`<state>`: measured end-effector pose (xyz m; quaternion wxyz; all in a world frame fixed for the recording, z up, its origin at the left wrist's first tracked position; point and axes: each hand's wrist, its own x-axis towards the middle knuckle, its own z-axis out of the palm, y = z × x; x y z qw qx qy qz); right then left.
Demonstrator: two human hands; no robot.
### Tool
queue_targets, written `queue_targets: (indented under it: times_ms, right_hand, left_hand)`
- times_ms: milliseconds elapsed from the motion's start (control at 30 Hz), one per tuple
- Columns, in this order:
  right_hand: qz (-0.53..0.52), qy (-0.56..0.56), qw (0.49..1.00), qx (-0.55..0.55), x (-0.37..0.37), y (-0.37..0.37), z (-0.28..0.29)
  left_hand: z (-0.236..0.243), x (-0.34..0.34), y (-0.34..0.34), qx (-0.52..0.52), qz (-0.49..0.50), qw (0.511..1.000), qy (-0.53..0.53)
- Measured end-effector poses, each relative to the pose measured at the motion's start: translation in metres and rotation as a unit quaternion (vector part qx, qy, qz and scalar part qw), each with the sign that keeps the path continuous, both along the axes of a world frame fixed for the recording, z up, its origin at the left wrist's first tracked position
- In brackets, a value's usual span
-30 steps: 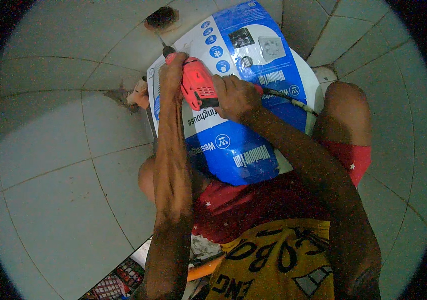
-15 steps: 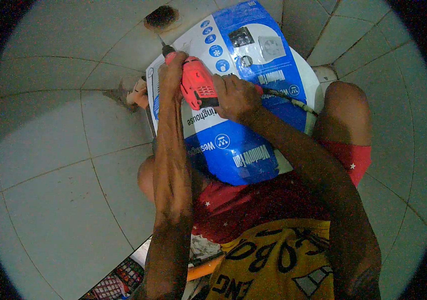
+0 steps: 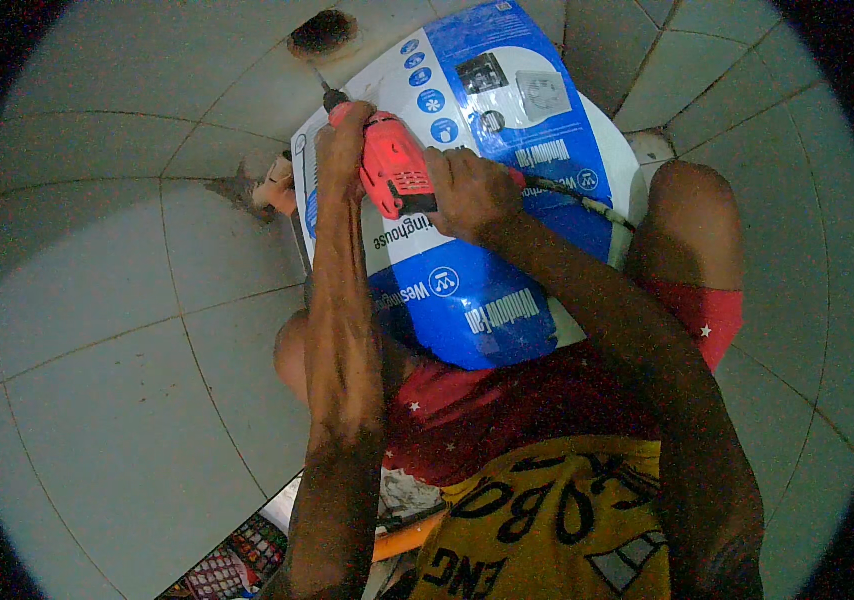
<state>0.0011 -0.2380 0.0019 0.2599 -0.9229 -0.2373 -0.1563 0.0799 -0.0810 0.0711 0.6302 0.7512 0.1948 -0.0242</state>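
A red power drill (image 3: pixel 394 172) is held in both hands over a blue and white cardboard box (image 3: pixel 507 200) that stands between my knees. My left hand (image 3: pixel 340 150) wraps the front of the drill near the chuck. My right hand (image 3: pixel 465 193) grips the rear handle, where a black cord (image 3: pixel 577 198) leaves to the right. The thin drill bit (image 3: pixel 322 82) points up and left toward a rough dark hole (image 3: pixel 322 32) in the tiled surface.
Pale tiles (image 3: pixel 117 330) surround me on all sides. A chipped spot in the tile (image 3: pixel 237 188) lies left of the box, beside my toes (image 3: pixel 277 185). Tools and an orange item (image 3: pixel 402 535) lie near the bottom edge by a patterned object (image 3: pixel 232 565).
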Motion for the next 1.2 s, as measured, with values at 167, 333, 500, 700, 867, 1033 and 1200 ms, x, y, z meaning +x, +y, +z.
queue_targets:
  times_ms: [167, 333, 500, 700, 867, 1033, 1200]
  right_hand:
    - [0.003, -0.024, 1.0, 0.006, 0.0, 0.0, 0.002]
    - [0.009, 0.012, 1.0, 0.004, 0.001, -0.002, 0.0]
    - [0.012, 0.023, 1.0, 0.004, 0.0, -0.001, 0.002]
    - [0.001, 0.05, 0.999, 0.007, 0.001, 0.001, 0.001]
    - [-0.003, 0.057, 0.998, 0.012, -0.001, 0.001, 0.004]
    - [0.008, 0.042, 0.999, 0.024, -0.001, -0.001, 0.004]
    - [0.009, 0.017, 0.999, 0.038, -0.001, -0.001, 0.001]
  left_hand:
    - [-0.009, 0.003, 0.007, -0.035, 0.01, 0.999, -0.01]
    - [0.01, -0.005, 0.0, -0.072, -0.014, 0.997, 0.016]
    - [-0.002, 0.001, 0.001, -0.039, 0.01, 0.999, 0.006]
    - [-0.011, 0.004, 0.006, -0.081, -0.015, 0.996, -0.019]
    - [-0.006, 0.003, 0.005, -0.094, -0.015, 0.995, -0.011]
    - [-0.003, 0.003, 0.002, -0.071, 0.006, 0.997, 0.009]
    - [-0.001, 0.001, 0.0, -0.059, 0.004, 0.998, 0.0]
